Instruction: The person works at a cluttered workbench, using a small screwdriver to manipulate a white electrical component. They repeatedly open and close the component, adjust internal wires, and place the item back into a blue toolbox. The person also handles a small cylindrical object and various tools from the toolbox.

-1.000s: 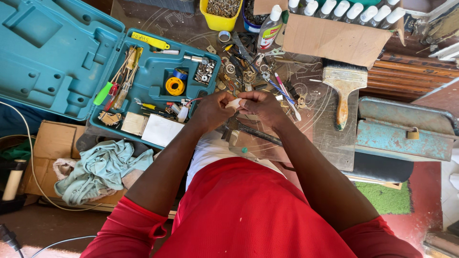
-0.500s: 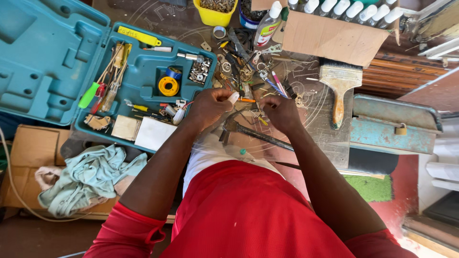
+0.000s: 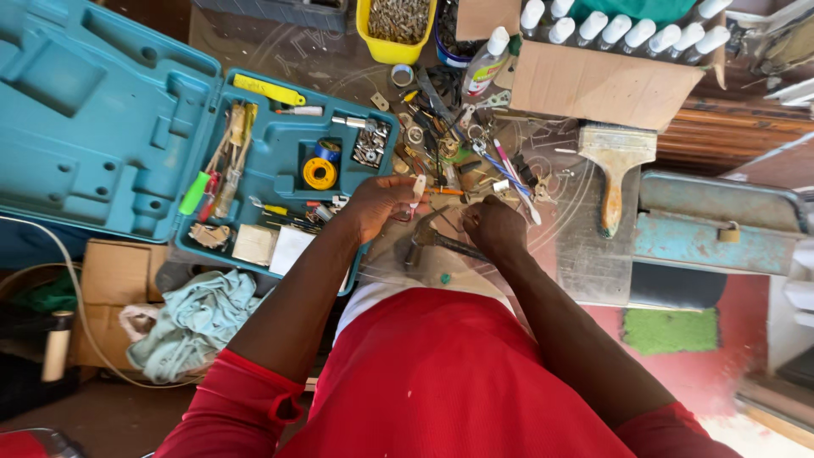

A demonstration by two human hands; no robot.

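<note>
Hands work close together over a cluttered bench [image 3: 585, 254]. Left hand [image 3: 381, 206] is curled, its fingertips pinching a small white strip [image 3: 417, 188] that stands roughly upright, long axis pointing away from the person. Right hand [image 3: 494, 225] is closed into a loose fist just beside it; whether it grips anything cannot be told. The white strip lies at the left hand's fingertips, between the two hands and nearer the left, with the right hand a short way to its right. Below and between the hands lies a hammer [image 3: 428, 240], its handle running toward the right wrist. An open teal tool case [image 3: 127, 161] sits to the left, touching the left forearm's side; a paintbrush [image 3: 612, 174] lies well apart to the right. A yellow tub [image 3: 394, 25] and a cardboard box [image 3: 593, 85] stand beyond.
</note>
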